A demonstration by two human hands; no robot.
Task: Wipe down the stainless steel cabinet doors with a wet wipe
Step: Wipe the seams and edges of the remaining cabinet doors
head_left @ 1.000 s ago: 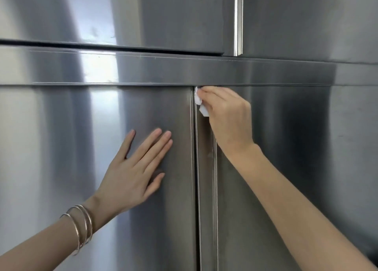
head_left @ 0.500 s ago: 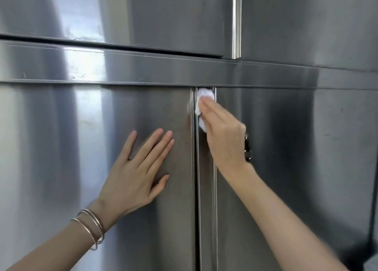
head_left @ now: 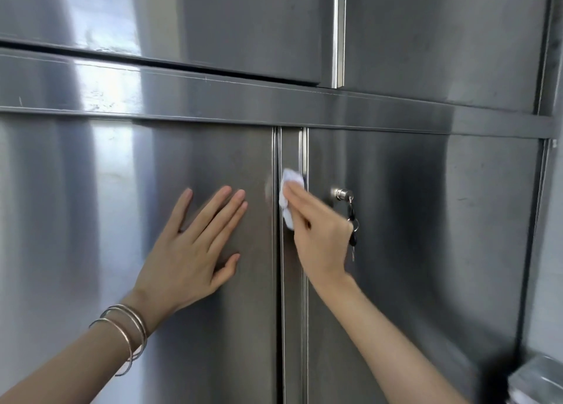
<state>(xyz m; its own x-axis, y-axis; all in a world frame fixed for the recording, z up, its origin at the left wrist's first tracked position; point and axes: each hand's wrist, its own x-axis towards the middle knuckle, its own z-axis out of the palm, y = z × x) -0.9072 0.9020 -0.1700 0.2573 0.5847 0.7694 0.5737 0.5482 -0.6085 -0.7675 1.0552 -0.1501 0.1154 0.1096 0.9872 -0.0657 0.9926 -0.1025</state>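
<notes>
Two lower stainless steel cabinet doors fill the view: the left door (head_left: 91, 221) and the right door (head_left: 426, 251). A narrow vertical strip (head_left: 291, 327) runs between them. My right hand (head_left: 320, 236) presses a crumpled white wet wipe (head_left: 289, 190) against that strip with straight fingers over it. My left hand (head_left: 195, 248) lies flat on the left door, fingers spread, with thin metal bangles on the wrist.
A lock with a key and dangling key ring (head_left: 350, 217) sits on the right door beside my right hand. A horizontal steel rail (head_left: 213, 99) separates the lower doors from the upper doors (head_left: 213, 22). A metal object (head_left: 536, 382) shows at the bottom right corner.
My right hand has slid the wipe down the centre strip from the top corner under the rail, uncovering the lock and keys. My left hand stays flat on the left door.
</notes>
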